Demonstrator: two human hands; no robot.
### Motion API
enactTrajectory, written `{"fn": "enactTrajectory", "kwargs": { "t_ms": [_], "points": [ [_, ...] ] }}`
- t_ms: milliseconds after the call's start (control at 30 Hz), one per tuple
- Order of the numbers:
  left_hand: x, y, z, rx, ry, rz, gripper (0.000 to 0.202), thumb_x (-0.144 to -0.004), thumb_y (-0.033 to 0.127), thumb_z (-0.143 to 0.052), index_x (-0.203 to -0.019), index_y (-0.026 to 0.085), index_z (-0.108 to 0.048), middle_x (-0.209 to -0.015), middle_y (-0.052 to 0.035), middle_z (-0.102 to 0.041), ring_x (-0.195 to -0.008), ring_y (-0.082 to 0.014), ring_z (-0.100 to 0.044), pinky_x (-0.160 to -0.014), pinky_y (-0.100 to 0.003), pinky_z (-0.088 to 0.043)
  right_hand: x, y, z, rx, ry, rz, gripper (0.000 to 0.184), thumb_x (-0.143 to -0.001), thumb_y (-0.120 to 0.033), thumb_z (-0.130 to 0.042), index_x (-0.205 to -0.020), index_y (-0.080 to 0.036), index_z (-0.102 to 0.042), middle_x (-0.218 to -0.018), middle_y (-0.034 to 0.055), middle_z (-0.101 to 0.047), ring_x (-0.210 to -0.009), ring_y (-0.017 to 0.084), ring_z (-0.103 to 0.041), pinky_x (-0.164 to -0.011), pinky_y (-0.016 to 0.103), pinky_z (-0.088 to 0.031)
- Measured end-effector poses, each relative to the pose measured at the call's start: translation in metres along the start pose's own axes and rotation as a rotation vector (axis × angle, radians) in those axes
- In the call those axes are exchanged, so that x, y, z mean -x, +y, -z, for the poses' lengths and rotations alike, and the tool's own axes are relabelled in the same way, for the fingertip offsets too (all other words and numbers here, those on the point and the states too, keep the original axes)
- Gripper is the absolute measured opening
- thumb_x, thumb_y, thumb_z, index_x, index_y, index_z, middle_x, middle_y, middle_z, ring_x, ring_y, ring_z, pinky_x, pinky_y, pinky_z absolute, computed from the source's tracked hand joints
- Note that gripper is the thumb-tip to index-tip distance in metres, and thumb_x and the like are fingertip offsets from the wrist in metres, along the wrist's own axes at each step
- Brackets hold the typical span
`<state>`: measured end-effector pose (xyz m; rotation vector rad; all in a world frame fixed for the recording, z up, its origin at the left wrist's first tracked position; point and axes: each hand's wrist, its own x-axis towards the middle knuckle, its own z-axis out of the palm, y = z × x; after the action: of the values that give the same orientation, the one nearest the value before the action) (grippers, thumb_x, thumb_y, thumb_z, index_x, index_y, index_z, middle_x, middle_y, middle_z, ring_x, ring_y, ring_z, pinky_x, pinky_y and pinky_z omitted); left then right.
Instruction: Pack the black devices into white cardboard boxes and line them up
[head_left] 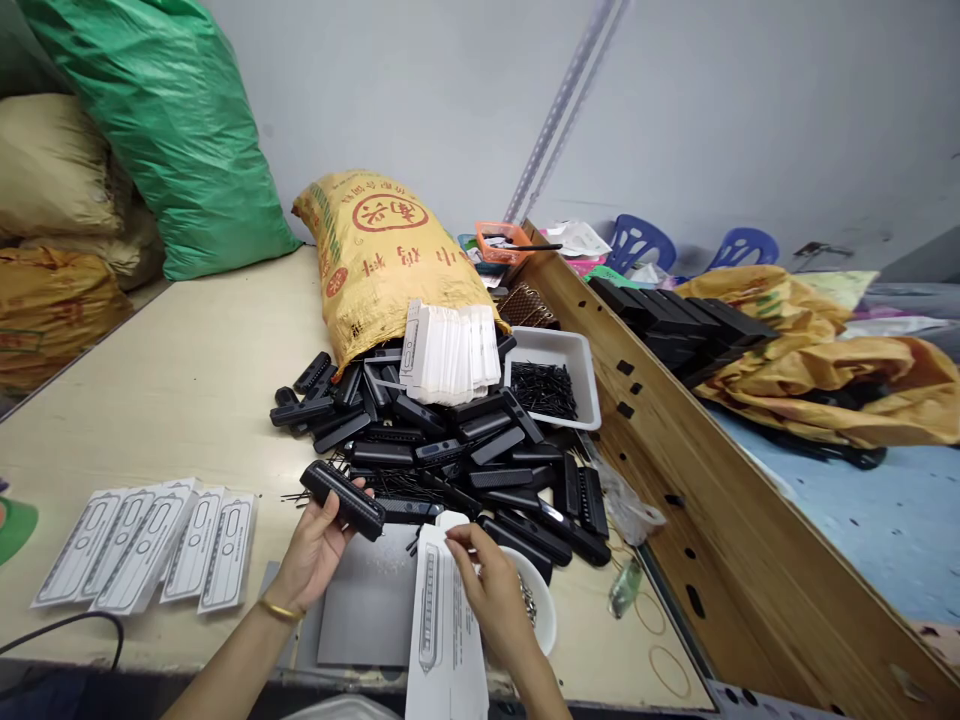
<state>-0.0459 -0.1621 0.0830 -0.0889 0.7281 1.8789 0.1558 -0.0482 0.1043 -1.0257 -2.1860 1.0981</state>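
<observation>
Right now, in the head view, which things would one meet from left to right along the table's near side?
Group of printed white cartons, black ridged device in the left hand, single printed carton in the right hand, small green translucent object, wooden board.

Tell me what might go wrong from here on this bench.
The right hand, gripping the white carton, partly covers the white bowl of small shiny parts; a bump might spill them. The stack of white cards sits on the uneven heap of black pieces, so it could slide. The black casing in the left hand might slip and mix with similar pieces.
</observation>
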Motion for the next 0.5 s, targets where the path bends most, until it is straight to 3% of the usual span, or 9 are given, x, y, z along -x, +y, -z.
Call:
{"fn": "enactTrajectory", "kwargs": {
  "t_ms": [100,200,267,367,433,500],
  "points": [
    [0.001,0.003,-0.006,0.030,-0.014,0.167,0.026,-0.085,0.025,-0.055,-0.107,0.012,-0.057,-0.109,-0.0125,-0.064,-0.100,-0.0223,-0.062,-0.086,-0.034,-0.051,-0.015,-0.013,-0.018,-0.222,0.008,-0.036,0.020,-0.084,-0.038,-0.053,-0.086,-0.020,-0.061,-0.085,0.0054,-0.066,-0.079,0.020,-0.061,-0.072,0.032,-0.049],
    [0.004,0.000,-0.018,0.090,-0.092,0.364,0.029,-0.087,0.030,-0.050,-0.104,0.008,-0.058,-0.091,-0.0107,-0.067,-0.081,-0.0171,-0.066,-0.072,-0.027,-0.054,-0.033,-0.022,-0.035,-0.568,0.061,-0.146,0.028,-0.078,-0.042,-0.060,-0.094,-0.019,-0.061,-0.097,0.0071,-0.066,-0.089,0.020,-0.061,-0.076,0.034,-0.051],
    [0.005,-0.006,-0.027,0.098,-0.150,0.479,0.033,-0.088,0.034,-0.047,-0.100,0.006,-0.060,-0.081,-0.0090,-0.066,-0.067,-0.0131,-0.065,-0.060,-0.022,-0.053,-0.039,-0.027,-0.045,-0.810,-0.034,-0.244,0.039,-0.076,-0.046,-0.062,-0.105,-0.020,-0.058,-0.101,0.0075,-0.065,-0.086,0.018,-0.063,-0.072,0.033,-0.052],
    [0.005,-0.014,-0.032,-0.046,-0.217,0.620,0.044,-0.088,0.044,-0.043,-0.088,0.005,-0.063,-0.070,-0.0092,-0.064,-0.053,-0.0101,-0.060,-0.046,-0.017,-0.048,-0.037,-0.029,-0.054,-0.988,-0.257,-0.383,0.049,-0.076,-0.051,-0.058,-0.115,-0.021,-0.055,-0.090,0.0053,-0.067,-0.059,0.013,-0.061,-0.051,0.026,-0.050],
    [0.007,-0.017,-0.026,-0.279,-0.226,0.588,0.054,-0.085,0.053,-0.040,-0.080,0.006,-0.064,-0.063,-0.0107,-0.063,-0.046,-0.0117,-0.058,-0.040,-0.019,-0.046,-0.032,-0.025,-0.056,-1.030,-0.226,-0.414,0.048,-0.075,-0.051,-0.060,-0.112,-0.021,-0.056,-0.084,0.0032,-0.066,-0.052,0.013,-0.059,-0.046,0.026,-0.047],
    [0.011,-0.016,-0.014,-0.490,-0.143,0.374,0.054,-0.082,0.056,-0.043,-0.074,0.007,-0.065,-0.061,-0.0112,-0.063,-0.047,-0.0141,-0.059,-0.042,-0.022,-0.048,-0.027,-0.018,-0.055,-1.082,-0.047,-0.401,0.042,-0.074,-0.047,-0.064,-0.107,-0.022,-0.055,-0.085,0.0018,-0.066,-0.064,0.015,-0.063,-0.056,0.028,-0.050]
  ]
}}
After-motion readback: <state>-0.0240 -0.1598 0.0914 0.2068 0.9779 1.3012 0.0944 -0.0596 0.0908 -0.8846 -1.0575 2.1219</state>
